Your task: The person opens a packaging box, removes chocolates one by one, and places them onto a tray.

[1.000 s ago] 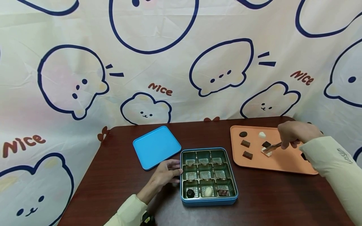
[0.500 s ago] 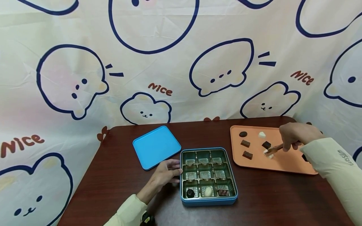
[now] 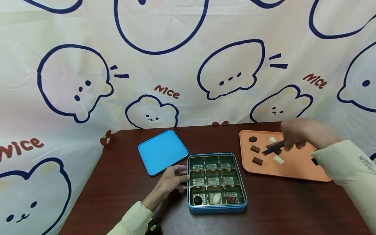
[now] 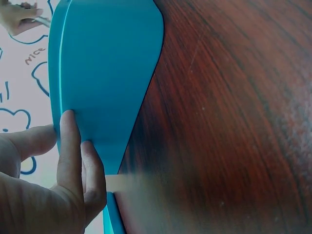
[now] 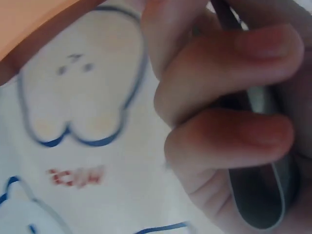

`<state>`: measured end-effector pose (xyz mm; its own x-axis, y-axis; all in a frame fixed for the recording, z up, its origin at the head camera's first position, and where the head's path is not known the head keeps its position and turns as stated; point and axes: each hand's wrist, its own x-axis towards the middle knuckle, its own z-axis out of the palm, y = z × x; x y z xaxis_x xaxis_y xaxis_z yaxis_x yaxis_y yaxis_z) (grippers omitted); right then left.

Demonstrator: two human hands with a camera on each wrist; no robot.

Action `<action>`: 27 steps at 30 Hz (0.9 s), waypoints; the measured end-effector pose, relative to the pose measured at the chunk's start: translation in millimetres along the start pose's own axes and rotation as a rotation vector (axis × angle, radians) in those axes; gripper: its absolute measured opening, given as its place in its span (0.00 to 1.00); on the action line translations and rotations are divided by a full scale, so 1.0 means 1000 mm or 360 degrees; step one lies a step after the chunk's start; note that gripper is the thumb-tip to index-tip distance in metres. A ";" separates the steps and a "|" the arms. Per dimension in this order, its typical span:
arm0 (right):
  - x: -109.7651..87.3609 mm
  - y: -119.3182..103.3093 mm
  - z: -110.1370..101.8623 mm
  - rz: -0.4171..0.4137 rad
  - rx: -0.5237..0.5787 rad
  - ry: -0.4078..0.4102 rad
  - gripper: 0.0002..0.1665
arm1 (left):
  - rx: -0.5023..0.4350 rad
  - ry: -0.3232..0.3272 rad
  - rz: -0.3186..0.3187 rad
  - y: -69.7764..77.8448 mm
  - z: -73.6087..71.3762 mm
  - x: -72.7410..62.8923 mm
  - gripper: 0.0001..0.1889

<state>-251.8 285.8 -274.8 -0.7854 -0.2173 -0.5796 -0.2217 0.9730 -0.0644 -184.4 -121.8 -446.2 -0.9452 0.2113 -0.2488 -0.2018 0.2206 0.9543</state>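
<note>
My right hand (image 3: 306, 133) is over the orange tray and grips a pair of metal tongs (image 3: 274, 147). Their tips point left and overlap a dark chocolate square (image 3: 277, 151) in the head view. In the right wrist view the fingers (image 5: 229, 139) curl round the tongs (image 5: 258, 195), whose bent end shows. A white chocolate piece (image 3: 278, 160) lies on the tray just below the tips. With fingers extended, my left hand (image 3: 171, 181) touches the left side of a blue tin (image 3: 217, 210). Its front row holds a dark chocolate (image 3: 198, 200), a white one (image 3: 216, 198) and a striped brown one (image 3: 232, 200).
The orange tray (image 3: 290, 171) carries several more chocolates, among them a dark oval (image 3: 252, 139) and brown bars (image 3: 257, 161). Behind the left hand lies a blue lid (image 3: 163, 152). A patterned cloth (image 3: 188, 71) hangs behind the brown table (image 3: 126, 182).
The tongs have left the white chocolate piece and moved up and left, over the dark square. The white piece stays on the tray. My left hand keeps its place on the tin.
</note>
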 end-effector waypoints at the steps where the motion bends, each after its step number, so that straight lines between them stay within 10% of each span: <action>1: -0.003 -0.009 -0.001 -0.0048 -0.0024 0.0024 0.13 | -0.0002 -0.0002 0.0003 0.000 0.000 0.000 0.26; 10: -0.022 -0.079 0.005 -0.0244 -0.0235 0.0210 0.13 | 0.0008 -0.0006 0.0007 -0.002 -0.001 0.001 0.26; 27: -0.030 -0.127 0.033 -0.0410 -0.0370 0.0331 0.20 | -0.0036 -0.0013 0.0003 -0.003 -0.001 0.000 0.26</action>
<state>-180.5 170.9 -275.9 -0.7821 -0.4859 -0.3902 -0.5324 0.8464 0.0131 -184.5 -123.3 -448.8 -0.9434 0.2197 -0.2485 -0.2061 0.1988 0.9581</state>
